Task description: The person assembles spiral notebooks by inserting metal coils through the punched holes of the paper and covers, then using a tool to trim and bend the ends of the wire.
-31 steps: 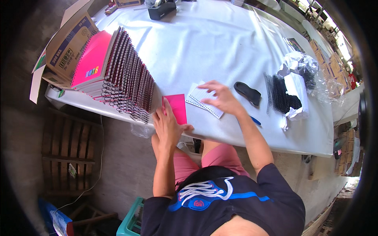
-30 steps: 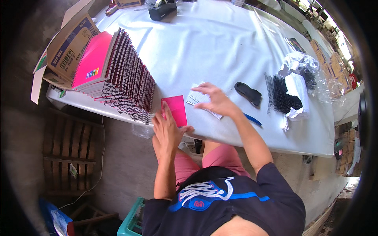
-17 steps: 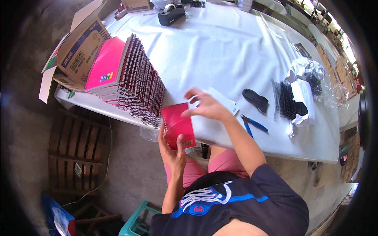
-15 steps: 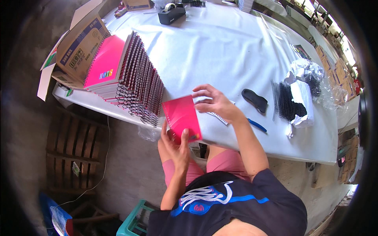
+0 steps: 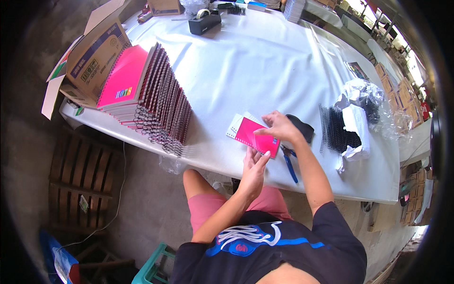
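Observation:
My left hand (image 5: 254, 174) grips a pink cover sheet (image 5: 253, 136) by its near edge, thumb on top and fingers underneath. Small punched holes run along the cover's left side. My right hand (image 5: 283, 128) reaches over its far right part with fingers apart; whether the thumb touches the sheet I cannot tell. White punched sheets (image 5: 235, 124) lie on the table, partly hidden by the cover. Blue-handled pliers (image 5: 290, 166) rest to the right of the cover. A black, rounded object (image 5: 302, 128) is partly covered by my right hand and wrist.
A tall stack of pink spiral notebooks (image 5: 124, 78) stands at the left by an open cardboard box (image 5: 92, 66). Black wire coils (image 5: 336, 128) and crumpled plastic wrap (image 5: 362, 92) lie at the right. A tape dispenser (image 5: 205, 22) sits far back on the white-covered table (image 5: 246, 61).
Both hands and the pink cover have moved right, and the cover has turned and is now over the white sheets. The pliers now lie at a steeper angle.

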The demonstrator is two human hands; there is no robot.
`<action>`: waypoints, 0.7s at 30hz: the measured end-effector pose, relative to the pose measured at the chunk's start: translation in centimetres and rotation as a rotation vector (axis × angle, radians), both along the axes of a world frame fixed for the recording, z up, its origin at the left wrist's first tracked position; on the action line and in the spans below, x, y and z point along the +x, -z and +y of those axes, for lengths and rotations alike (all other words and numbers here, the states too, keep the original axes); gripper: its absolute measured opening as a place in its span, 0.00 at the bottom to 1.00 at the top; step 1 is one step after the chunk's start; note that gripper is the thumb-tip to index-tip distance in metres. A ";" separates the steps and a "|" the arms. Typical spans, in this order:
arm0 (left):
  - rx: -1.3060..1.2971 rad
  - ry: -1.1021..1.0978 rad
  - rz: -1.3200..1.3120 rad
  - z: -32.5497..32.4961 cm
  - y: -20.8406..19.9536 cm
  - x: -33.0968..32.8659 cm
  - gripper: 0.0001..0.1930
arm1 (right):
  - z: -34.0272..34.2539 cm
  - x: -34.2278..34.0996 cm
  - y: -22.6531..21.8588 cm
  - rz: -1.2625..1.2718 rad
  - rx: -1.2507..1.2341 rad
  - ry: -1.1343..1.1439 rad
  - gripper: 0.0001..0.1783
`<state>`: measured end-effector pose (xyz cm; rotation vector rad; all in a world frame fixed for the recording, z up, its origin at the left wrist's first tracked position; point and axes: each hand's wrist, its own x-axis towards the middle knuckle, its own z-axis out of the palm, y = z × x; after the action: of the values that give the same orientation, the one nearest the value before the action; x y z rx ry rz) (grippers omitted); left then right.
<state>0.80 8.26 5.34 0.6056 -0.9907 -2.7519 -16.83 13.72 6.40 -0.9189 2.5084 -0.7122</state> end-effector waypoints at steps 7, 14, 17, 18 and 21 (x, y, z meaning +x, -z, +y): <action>0.335 -0.011 -0.177 -2.4 0.5 1.1 0.30 | -3.2 1.6 1.2 -0.012 0.115 -0.077 0.48; 0.034 -0.088 -0.178 -2.8 0.9 2.0 0.31 | -1.0 2.4 -1.5 -0.480 -0.278 -0.165 0.19; -0.490 -0.276 0.088 -3.8 0.5 0.5 0.20 | 0.3 5.7 -2.5 -0.560 -0.799 -0.224 0.13; -0.584 -0.269 0.168 -4.9 -0.2 0.2 0.18 | 1.1 6.9 -2.4 -0.474 -0.755 -0.215 0.17; -1.478 -0.188 0.045 -8.3 -5.4 -0.5 0.13 | 4.7 5.9 -2.2 -0.251 -0.594 -0.195 0.31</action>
<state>0.28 0.01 10.76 0.2849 -2.2595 -1.2088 -10.89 18.47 8.60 -1.1557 1.9761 -1.4436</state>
